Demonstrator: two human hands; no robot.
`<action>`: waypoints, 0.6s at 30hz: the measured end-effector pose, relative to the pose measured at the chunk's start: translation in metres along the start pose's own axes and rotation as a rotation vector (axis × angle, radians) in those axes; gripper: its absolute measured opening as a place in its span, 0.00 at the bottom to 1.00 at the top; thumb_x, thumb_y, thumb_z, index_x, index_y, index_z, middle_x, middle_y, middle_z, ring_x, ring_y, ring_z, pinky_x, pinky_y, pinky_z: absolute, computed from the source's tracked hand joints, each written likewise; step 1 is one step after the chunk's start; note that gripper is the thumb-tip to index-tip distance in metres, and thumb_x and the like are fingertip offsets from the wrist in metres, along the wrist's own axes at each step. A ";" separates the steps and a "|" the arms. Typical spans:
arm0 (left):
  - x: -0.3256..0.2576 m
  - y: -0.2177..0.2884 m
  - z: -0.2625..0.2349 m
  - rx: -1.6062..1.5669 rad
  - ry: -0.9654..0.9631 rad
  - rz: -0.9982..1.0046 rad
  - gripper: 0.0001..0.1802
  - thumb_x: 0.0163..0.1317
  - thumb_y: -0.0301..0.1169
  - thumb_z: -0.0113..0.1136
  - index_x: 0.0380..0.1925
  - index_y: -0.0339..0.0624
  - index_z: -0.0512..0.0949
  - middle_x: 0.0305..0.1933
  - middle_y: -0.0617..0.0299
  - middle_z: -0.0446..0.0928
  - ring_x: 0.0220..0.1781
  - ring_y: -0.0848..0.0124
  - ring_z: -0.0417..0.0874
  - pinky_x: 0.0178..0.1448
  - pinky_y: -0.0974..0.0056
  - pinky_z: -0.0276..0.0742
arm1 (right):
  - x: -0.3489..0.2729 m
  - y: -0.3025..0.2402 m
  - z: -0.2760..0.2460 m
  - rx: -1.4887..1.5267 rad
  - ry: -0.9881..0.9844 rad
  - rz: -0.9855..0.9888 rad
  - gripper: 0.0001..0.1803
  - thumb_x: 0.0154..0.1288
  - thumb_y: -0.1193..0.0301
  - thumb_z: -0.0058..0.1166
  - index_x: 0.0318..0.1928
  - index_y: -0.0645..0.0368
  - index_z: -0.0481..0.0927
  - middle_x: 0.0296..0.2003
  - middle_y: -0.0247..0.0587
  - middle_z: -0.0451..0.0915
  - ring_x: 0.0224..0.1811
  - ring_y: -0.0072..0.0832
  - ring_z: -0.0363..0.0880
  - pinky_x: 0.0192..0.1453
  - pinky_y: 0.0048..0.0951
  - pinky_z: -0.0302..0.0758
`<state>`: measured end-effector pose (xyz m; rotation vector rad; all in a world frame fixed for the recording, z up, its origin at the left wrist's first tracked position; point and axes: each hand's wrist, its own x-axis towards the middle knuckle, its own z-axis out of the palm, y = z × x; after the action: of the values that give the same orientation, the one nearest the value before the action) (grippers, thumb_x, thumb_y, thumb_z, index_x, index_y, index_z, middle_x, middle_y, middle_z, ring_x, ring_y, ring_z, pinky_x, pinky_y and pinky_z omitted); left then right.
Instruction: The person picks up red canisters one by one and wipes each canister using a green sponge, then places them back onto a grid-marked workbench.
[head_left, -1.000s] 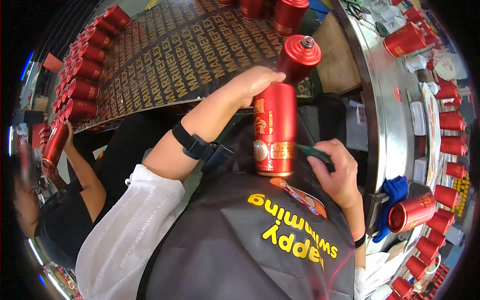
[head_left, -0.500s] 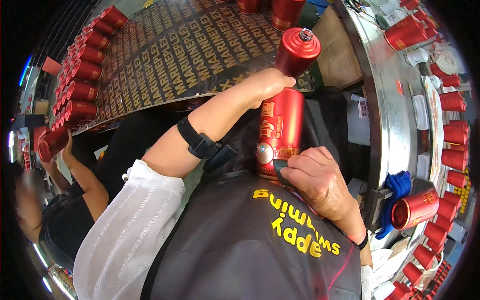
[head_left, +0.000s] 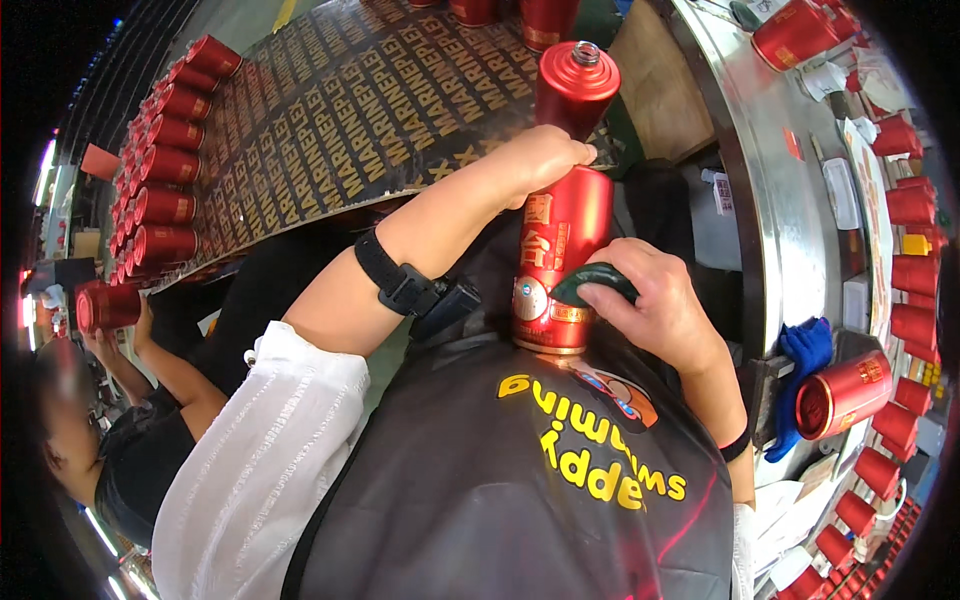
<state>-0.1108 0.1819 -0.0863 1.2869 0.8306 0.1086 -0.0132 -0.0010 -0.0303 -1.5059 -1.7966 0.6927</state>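
We hold the red bottle [head_left: 560,255] upright against our dark apron [head_left: 500,480], base on the chest. Our left hand [head_left: 535,160] wraps its fingers closed around the shoulder below the neck; our right hand [head_left: 655,305] presses a dark green cloth [head_left: 592,283] against the lower label, fingers curled over the cloth.

Red bottle [head_left: 562,225], gold label; dark green cloth [head_left: 590,282].

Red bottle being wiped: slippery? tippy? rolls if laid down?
Red bottle looks glossy, so probably slick; the left hand grips its shoulder while the right hand presses a dark cloth on it. Tall and narrow, likely tippy. Round body, so it would probably roll, like the red can lying sideways.
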 end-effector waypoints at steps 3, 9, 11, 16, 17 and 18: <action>-0.001 0.000 -0.003 -0.021 -0.032 -0.003 0.11 0.63 0.35 0.57 0.30 0.37 0.76 0.27 0.62 0.77 0.26 0.72 0.78 0.34 0.64 0.76 | -0.002 -0.002 0.001 -0.065 0.085 -0.079 0.10 0.50 0.75 0.62 0.33 0.62 0.77 0.29 0.45 0.77 0.33 0.43 0.76 0.38 0.37 0.73; 0.000 -0.002 -0.002 -0.037 -0.031 -0.019 0.11 0.63 0.36 0.57 0.31 0.38 0.76 0.28 0.63 0.77 0.27 0.72 0.77 0.34 0.64 0.76 | -0.017 -0.016 -0.001 -0.258 0.035 -0.309 0.10 0.45 0.73 0.59 0.33 0.56 0.78 0.32 0.34 0.77 0.36 0.32 0.75 0.42 0.33 0.68; -0.002 -0.001 0.003 -0.024 -0.037 -0.022 0.12 0.63 0.36 0.57 0.31 0.38 0.76 0.28 0.63 0.77 0.27 0.72 0.78 0.34 0.65 0.76 | -0.023 -0.019 0.001 -0.256 -0.006 -0.273 0.11 0.45 0.72 0.58 0.33 0.55 0.78 0.33 0.32 0.77 0.37 0.30 0.74 0.44 0.32 0.67; 0.000 0.001 0.003 0.031 -0.066 -0.035 0.12 0.63 0.36 0.58 0.31 0.38 0.76 0.28 0.63 0.77 0.28 0.73 0.78 0.36 0.65 0.76 | -0.031 -0.021 -0.002 -0.074 -0.070 -0.199 0.13 0.43 0.74 0.63 0.34 0.55 0.80 0.32 0.35 0.78 0.37 0.31 0.76 0.45 0.32 0.67; -0.001 0.002 0.004 0.004 -0.057 -0.022 0.11 0.63 0.36 0.58 0.31 0.38 0.76 0.28 0.63 0.77 0.28 0.73 0.77 0.36 0.66 0.76 | -0.034 -0.018 -0.003 -0.075 -0.064 -0.197 0.13 0.43 0.74 0.63 0.34 0.55 0.80 0.32 0.35 0.78 0.37 0.31 0.76 0.45 0.32 0.67; -0.003 0.003 0.004 -0.023 -0.043 -0.010 0.11 0.62 0.36 0.58 0.31 0.38 0.76 0.28 0.63 0.77 0.28 0.73 0.77 0.36 0.66 0.76 | -0.039 -0.013 -0.003 0.023 -0.012 -0.114 0.12 0.45 0.75 0.64 0.33 0.56 0.80 0.30 0.36 0.78 0.35 0.33 0.77 0.43 0.33 0.69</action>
<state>-0.1092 0.1784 -0.0821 1.2589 0.7969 0.0826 -0.0150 -0.0419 -0.0243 -1.3755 -1.8619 0.6653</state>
